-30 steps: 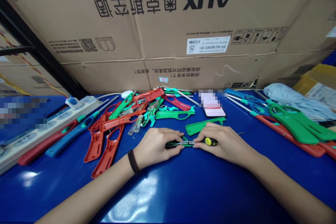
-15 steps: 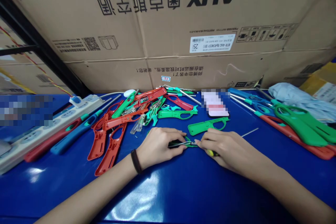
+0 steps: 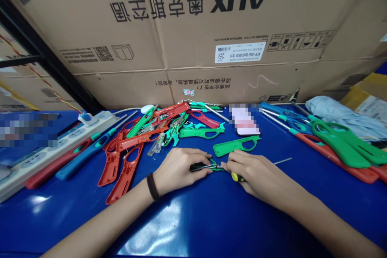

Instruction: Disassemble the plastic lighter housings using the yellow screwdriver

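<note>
My left hand (image 3: 181, 169), with a dark band at the wrist, is closed around a green lighter shell (image 3: 217, 164). Thin wires and a dark part show in the shell between thumb and fingers. My right hand (image 3: 254, 171) meets it from the right, thumb and forefinger pinching at the shell's end; the small piece there is mostly hidden. Tucked in the same palm is a screwdriver (image 3: 236, 177) with a yellow and black handle, its thin shaft pointing right past the knuckles. Just beyond the hands lies a separate green shell half (image 3: 236, 146).
Orange shell halves (image 3: 127, 173), green ones and clear tanks (image 3: 157, 145) are piled at left. A power strip (image 3: 45, 149) runs along the left with red and blue lighters (image 3: 81, 157) beside it. A phone (image 3: 245, 121) and more lighters (image 3: 341, 145) lie right, before a large carton (image 3: 181, 56).
The whole view has shifted slightly. Both hands keep almost the same pose at the green shell, and the screwdriver stays in my right palm.
</note>
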`<action>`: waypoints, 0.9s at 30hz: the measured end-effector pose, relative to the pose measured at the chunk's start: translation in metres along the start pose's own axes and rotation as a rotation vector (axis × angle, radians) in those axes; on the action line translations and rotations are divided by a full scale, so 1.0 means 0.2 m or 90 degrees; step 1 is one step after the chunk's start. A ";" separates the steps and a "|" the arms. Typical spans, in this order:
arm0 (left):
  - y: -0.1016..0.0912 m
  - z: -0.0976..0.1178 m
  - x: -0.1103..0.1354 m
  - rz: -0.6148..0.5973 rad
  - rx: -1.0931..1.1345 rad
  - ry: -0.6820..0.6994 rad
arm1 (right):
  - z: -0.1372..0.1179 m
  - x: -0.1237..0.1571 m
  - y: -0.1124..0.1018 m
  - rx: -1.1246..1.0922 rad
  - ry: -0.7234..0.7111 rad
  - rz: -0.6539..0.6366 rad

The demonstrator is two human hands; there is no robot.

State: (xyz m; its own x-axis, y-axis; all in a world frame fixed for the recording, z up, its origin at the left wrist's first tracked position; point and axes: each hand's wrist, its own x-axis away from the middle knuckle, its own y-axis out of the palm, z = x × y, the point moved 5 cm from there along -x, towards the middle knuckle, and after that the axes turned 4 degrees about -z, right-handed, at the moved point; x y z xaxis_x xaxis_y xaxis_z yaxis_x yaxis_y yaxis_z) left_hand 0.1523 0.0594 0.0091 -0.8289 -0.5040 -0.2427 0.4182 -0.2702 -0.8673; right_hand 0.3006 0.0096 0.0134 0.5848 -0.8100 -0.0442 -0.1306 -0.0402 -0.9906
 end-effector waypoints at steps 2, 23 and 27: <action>0.00 0.00 0.00 0.001 0.003 -0.005 | -0.02 0.00 0.01 0.006 -0.004 0.001; 0.01 0.01 0.03 0.067 -0.034 -0.003 | 0.07 0.04 -0.01 -0.089 0.088 0.063; 0.01 0.01 0.03 0.067 -0.036 -0.004 | 0.07 0.03 -0.02 -0.092 0.067 0.092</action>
State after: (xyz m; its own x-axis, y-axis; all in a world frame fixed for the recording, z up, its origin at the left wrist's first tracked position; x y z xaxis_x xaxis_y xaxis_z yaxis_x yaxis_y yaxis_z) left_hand 0.1499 0.0545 0.0066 -0.7788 -0.5329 -0.3310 0.4814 -0.1694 -0.8600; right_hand 0.3156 0.0136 0.0150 0.4653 -0.8700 -0.1632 -0.3244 0.0040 -0.9459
